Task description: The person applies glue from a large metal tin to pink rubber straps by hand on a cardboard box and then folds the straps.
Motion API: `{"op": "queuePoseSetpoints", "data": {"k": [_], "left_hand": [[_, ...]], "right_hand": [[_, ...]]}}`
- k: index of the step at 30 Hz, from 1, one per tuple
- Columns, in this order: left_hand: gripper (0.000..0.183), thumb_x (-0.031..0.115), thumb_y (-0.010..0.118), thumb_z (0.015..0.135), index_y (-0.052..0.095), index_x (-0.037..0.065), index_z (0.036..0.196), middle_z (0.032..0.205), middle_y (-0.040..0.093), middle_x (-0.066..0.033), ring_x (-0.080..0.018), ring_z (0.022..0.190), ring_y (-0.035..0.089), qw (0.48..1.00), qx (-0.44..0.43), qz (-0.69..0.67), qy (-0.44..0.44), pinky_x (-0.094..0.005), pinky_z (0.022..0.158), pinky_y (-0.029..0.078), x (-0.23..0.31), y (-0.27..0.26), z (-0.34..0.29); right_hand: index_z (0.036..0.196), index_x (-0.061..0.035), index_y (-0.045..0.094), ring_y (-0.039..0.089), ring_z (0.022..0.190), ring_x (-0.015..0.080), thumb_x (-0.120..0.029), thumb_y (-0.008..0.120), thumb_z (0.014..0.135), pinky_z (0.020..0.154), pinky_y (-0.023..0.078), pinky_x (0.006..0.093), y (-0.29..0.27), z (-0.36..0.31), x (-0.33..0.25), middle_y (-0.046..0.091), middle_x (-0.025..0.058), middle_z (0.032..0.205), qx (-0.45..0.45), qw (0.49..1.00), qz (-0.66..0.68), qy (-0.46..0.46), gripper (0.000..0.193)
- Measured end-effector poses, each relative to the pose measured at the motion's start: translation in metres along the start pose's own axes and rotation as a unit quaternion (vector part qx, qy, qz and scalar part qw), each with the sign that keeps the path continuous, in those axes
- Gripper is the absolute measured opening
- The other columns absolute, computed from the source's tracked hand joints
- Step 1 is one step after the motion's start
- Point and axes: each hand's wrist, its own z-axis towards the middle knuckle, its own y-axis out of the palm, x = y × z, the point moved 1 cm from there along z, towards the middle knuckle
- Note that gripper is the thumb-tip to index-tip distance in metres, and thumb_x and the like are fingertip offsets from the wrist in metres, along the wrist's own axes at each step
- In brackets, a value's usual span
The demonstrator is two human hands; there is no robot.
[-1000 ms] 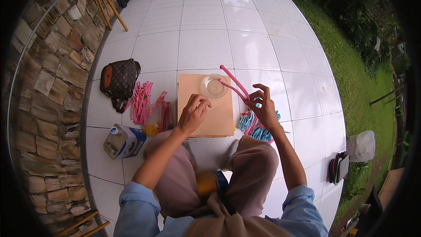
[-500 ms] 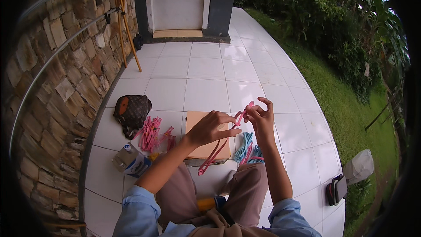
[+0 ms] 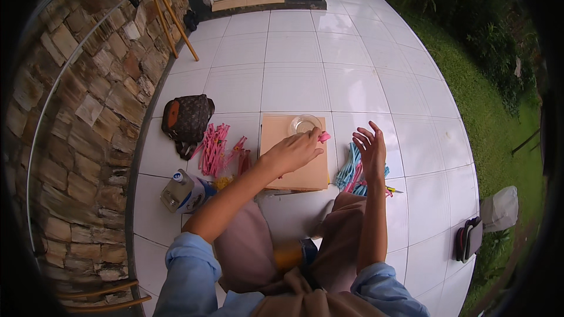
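My left hand [image 3: 294,151] is closed over the tan board [image 3: 279,124], gripping a pink strip [image 3: 324,136] whose looped end shows past the fingertips; most of the strip is hidden by the hand and arm. Just beyond it, a clear round dish [image 3: 304,122] rests on the board. My right hand [image 3: 371,148] is raised with its fingers apart and nothing in it. Under and beside that hand lies a bundle of light blue strips [image 3: 349,167], with some pink ones among them. To the left of the board is a pile of pink strips [image 3: 212,149].
A brown patterned backpack [image 3: 191,118] sits at the left, with a clear plastic jug [image 3: 182,192] nearer me. Yellow-handled scissors [image 3: 392,189] lie by the blue bundle. At the right tile edge are a dark case [image 3: 467,239] and a whitish bag [image 3: 500,208].
Both hands have moved apart. The right has let go of the pink strip, which stays in the left over the board. My view has tilted down, and the dish now shows.
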Motion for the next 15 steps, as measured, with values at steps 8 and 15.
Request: {"op": "queuePoseSetpoints", "data": {"k": [8, 15], "left_hand": [[0.018, 0.009, 0.062, 0.083, 0.054, -0.001, 0.094, 0.094, 0.060, -0.0090, -0.0139, 0.085, 0.058, 0.936, 0.021, -0.350, 0.036, -0.0282, 0.071, 0.050, -0.020, 0.024, 0.005], [0.014, 0.005, 0.061, 0.083, 0.062, 0.002, 0.097, 0.099, 0.055, -0.0066, -0.0152, 0.085, 0.059, 0.896, 0.041, -0.426, -0.123, -0.0286, 0.076, 0.050, -0.122, 0.083, -0.003]], "right_hand": [[0.103, -0.0046, 0.053, 0.055, 0.071, 0.0106, -0.012, 0.047, 0.091, 0.074, 0.045, 0.0273, -0.014, 0.001, 0.051, 0.060, 0.0047, 0.078, 0.156, 0.985, -0.065, -0.036, 0.016], [0.102, -0.0027, 0.055, 0.056, 0.072, 0.0124, -0.010, 0.047, 0.089, 0.075, 0.047, 0.0283, 0.016, -0.001, 0.070, 0.058, 0.0062, 0.078, 0.072, 0.989, -0.129, 0.015, 0.016]]}}
